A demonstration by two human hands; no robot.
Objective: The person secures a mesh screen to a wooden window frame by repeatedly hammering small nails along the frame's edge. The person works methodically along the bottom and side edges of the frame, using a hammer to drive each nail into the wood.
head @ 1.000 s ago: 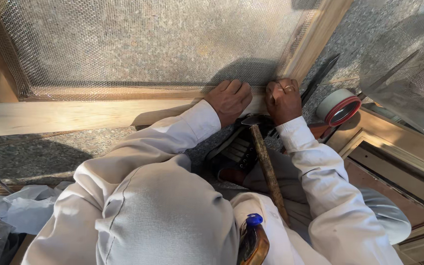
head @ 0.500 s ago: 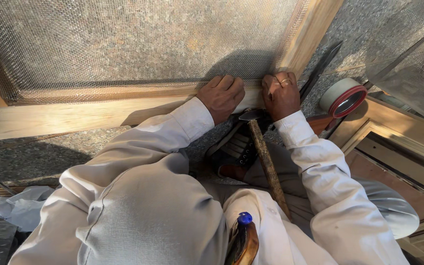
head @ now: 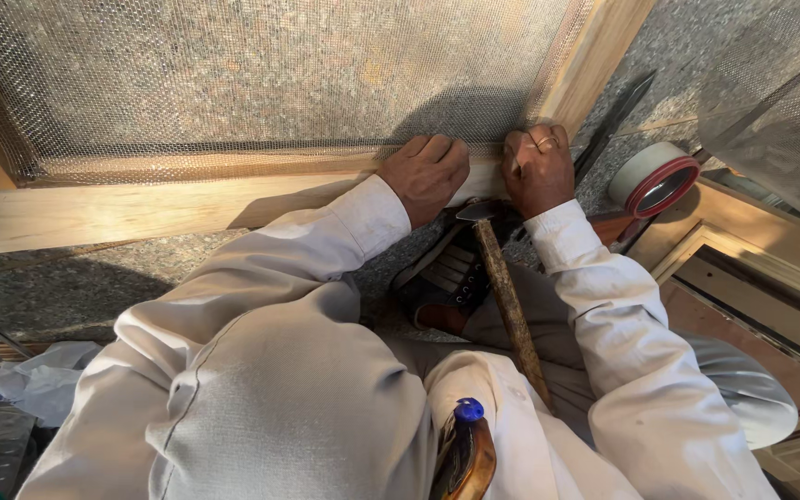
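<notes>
At the corner of a mesh-covered wooden frame [head: 233, 199], left hand [head: 430, 174] pressing the rail, fingers curled together, right hand [head: 537, 168] fisted beside it, hammer [head: 504, 296] resting below.

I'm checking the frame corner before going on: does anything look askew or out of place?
Nothing looks damaged. One oddity: the hammer leans on the person's lap, unheld, while both hands, left and right, press the mesh edge onto the wooden frame.

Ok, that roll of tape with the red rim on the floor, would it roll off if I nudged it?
Probably not far. The tape roll seems to lie tilted on its flat side against the wooden frame, so a nudge would likely slide it. It looks light and hollow, so easy to lift. Stood on edge, it could roll.
</notes>
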